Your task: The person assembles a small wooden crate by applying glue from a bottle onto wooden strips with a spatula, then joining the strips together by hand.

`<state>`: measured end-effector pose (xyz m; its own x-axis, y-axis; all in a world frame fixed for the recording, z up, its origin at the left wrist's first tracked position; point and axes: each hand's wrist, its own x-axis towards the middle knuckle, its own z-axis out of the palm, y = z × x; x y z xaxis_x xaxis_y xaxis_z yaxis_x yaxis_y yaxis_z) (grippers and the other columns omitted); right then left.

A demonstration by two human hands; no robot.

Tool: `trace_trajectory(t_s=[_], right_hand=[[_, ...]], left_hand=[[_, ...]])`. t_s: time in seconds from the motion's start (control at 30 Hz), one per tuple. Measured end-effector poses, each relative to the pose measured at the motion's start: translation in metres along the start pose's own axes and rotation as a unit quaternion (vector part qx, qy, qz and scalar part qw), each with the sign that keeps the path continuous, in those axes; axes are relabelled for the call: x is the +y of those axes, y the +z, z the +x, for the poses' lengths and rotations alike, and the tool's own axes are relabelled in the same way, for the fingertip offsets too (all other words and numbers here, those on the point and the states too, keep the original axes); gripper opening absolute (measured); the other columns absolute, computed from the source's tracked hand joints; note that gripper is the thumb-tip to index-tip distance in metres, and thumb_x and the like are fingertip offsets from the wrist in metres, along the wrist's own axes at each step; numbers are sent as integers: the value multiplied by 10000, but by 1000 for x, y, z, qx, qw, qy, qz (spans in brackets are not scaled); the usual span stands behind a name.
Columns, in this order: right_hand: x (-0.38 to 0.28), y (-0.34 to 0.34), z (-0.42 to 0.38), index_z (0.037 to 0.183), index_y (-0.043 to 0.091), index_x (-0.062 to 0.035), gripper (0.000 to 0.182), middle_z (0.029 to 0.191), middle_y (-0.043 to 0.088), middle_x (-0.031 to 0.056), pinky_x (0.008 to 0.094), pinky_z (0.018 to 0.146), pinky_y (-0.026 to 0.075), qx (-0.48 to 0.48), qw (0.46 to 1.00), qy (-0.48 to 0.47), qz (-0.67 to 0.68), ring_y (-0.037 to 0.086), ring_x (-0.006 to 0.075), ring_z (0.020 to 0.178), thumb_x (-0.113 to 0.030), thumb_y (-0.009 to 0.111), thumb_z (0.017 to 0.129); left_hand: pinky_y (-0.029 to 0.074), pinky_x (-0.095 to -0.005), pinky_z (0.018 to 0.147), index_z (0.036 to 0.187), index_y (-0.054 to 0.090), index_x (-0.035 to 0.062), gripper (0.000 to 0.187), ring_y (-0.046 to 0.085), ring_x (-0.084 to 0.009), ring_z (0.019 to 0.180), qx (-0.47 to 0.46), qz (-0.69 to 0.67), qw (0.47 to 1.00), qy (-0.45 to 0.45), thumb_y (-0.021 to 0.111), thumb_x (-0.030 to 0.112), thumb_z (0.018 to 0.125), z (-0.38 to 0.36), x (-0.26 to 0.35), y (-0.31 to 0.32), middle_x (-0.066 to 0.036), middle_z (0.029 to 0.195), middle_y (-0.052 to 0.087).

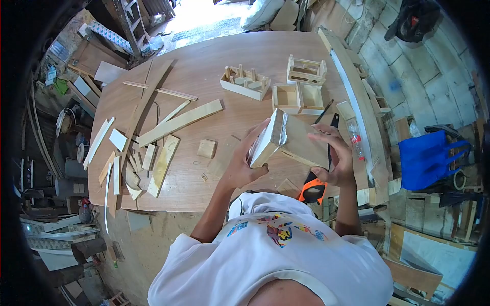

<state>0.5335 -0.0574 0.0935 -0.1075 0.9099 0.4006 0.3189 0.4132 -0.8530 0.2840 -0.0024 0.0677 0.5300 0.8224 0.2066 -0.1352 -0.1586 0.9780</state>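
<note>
Both hands hold a wooden box (301, 137) tilted above the near edge of the table. My left hand (244, 162) grips its left side, thumb toward the lower corner. On the right side, my right hand (337, 155) has its fingers over the top and its thumb below. A whitish strip of what looks like glue runs along the box's edge. Beneath my right hand lies a saw with an orange and black handle (312, 189); the box and hand hide part of it. An open two-part wooden box (297, 97) sits just beyond the held one.
A wooden box with upright pegs (245, 84) and a small wooden frame (306, 70) stand farther back. Planks and offcuts (178, 122) cover the table's left part. A clear bottle (356, 140) lies at the right, near a long beam (357, 117). A blue bag (426, 158) hangs beyond.
</note>
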Motion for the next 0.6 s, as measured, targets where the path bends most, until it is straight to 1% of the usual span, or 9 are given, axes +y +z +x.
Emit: trace_trajectory(t_s=[0.1,0.17,0.3,0.37,0.4,0.47,0.5,0.57,0.6], right_hand=[[0,1,0,1152,636,-64,644,1235,514,171,378,996,361,1,1000,-5,0,466,266,1197,-246,758,547],[-1,1,0,1150,640,-66,648,1233,514,172,382,995,364,1,1000,-6,1,467,269,1194,-258,767,544],[-11,5,1,1125,663,-85,647,1231,517,168,392,974,383,3,1000,-18,-8,479,285,1167,-292,801,528],[-18,7,-1,1114,671,-94,645,1232,519,164,397,962,391,6,999,-23,-22,485,294,1152,-293,812,517],[-22,9,-2,1103,678,-103,643,1234,520,161,403,950,400,7,999,-28,-37,491,303,1136,-295,824,506],[-28,12,-3,1099,683,-113,643,1236,521,158,407,942,403,12,997,-45,-63,496,305,1121,-286,828,496],[-31,13,-3,1094,687,-123,643,1239,521,154,410,935,407,15,994,-61,-89,500,307,1105,-277,832,487],[-36,15,-4,1095,688,-130,652,1240,521,154,415,934,406,20,993,-63,-93,501,306,1099,-273,835,476],[-38,16,-5,1096,689,-138,661,1242,520,154,420,933,406,22,993,-66,-97,501,305,1094,-270,838,466]], left_hand=[[237,-380,1084,1419,370,102,975,350,-283,1310,7,31,999,-24,605,-5,479,-1,3,0,-127,1383,408],[228,-375,1089,1434,348,93,1003,347,-293,1310,-26,95,994,40,602,-4,468,0,0,-5,-136,1391,398],[216,-362,1091,1442,330,81,1024,334,-287,1319,-37,72,996,32,604,2,459,-1,-4,-10,-141,1397,388],[188,-379,1097,1401,371,6,943,300,-304,1327,-29,77,996,37,610,82,492,-4,-3,-12,-166,1426,367],[188,-379,1097,1401,371,6,943,300,-304,1327,-31,78,996,36,610,82,492,-5,-3,-13,-166,1426,367],[187,-415,1102,1361,409,-24,911,297,-329,1330,-6,109,993,44,664,190,513,-8,-4,-13,-186,1417,382],[187,-415,1102,1361,409,-24,911,297,-329,1330,-8,110,993,43,664,190,513,-9,-6,-13,-186,1417,382],[212,-430,1090,1314,447,-40,888,313,-344,1322,0,86,995,48,700,282,526,-11,-11,-13,-203,1412,383],[212,-430,1090,1314,447,-40,888,313,-344,1322,-1,87,995,47,700,282,526,-10,-12,-15,-203,1412,383]])
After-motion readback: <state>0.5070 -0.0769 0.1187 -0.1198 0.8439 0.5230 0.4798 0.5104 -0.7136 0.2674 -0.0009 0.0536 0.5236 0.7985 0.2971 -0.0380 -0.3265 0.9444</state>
